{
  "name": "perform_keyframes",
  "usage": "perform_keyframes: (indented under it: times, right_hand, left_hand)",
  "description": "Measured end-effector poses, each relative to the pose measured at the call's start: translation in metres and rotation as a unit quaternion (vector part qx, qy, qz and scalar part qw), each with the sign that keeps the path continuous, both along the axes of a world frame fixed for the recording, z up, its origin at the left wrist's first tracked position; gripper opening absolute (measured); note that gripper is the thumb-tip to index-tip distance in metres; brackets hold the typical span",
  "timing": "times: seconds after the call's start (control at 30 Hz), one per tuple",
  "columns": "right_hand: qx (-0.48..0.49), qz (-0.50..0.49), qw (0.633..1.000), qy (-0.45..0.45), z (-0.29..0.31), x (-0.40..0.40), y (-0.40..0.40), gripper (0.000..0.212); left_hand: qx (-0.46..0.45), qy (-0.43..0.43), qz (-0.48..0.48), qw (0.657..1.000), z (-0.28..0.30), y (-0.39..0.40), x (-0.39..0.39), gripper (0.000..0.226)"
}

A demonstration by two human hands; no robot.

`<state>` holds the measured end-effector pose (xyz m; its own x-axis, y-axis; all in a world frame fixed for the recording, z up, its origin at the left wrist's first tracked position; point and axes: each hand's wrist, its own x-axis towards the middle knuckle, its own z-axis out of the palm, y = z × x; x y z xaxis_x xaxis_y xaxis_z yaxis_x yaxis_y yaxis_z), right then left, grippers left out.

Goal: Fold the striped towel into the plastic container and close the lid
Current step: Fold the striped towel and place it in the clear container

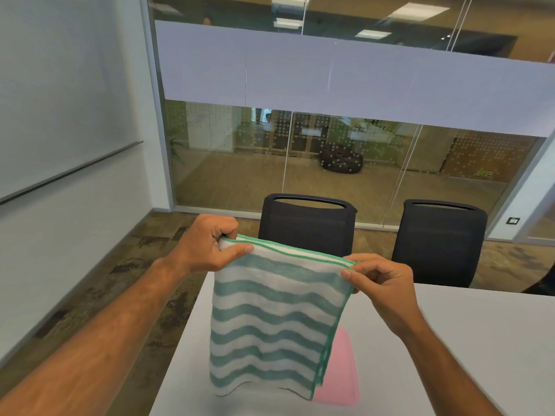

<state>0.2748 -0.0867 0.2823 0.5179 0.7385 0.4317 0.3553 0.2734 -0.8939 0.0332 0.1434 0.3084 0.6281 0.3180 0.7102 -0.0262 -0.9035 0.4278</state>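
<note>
The person holds a soft terry towel with green and white wavy stripes and a green stitched hem (276, 322) up in the air above the pale grey counter (450, 355). The left hand (210, 241) has its fingers (240, 250) closed tight on the towel's upper left corner, thumb pressed along the hem. The right hand (381, 283) pinches the upper right corner, fingers curled shut around the edge. The top hem runs taut between the two hands, sloping down towards the right, and the cloth hangs flat below them, seemingly doubled along its right side, its bottom edge wavy and close over the counter. A flat pink piece (342, 373), perhaps a lid, lies on the counter partly hidden behind the towel's lower right corner. Two black mesh-backed chairs (306, 229) stand at the counter's far side.
</note>
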Motion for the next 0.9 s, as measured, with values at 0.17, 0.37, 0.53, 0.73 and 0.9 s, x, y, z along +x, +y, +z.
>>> perform_keyframes:
  times: [0.17,0.37,0.53,0.73,0.9]
  right_hand:
    - [-0.025,-0.020,0.999,0.029,-0.002,-0.007,0.000,0.013]
    - [-0.082,0.002,0.997,0.009,0.002,-0.004,-0.003,0.012]
    - [-0.079,0.027,0.996,0.010,0.014,0.007,-0.006,0.018]
    - [-0.086,0.051,0.990,-0.100,0.026,0.024,-0.010,0.034]
    - [-0.108,0.050,0.991,-0.065,0.030,0.030,-0.012,0.033]
  left_hand:
    - [0.007,-0.009,-0.006,1.000,0.000,0.002,0.001,0.049]
    - [0.026,0.009,0.003,1.000,0.006,-0.001,-0.001,0.042]
    - [0.002,0.034,0.002,0.999,0.006,0.000,-0.004,0.042]
    - [-0.172,0.075,-0.026,0.982,0.005,-0.002,-0.001,0.040]
    - [-0.248,0.146,-0.051,0.956,0.010,-0.001,-0.002,0.042]
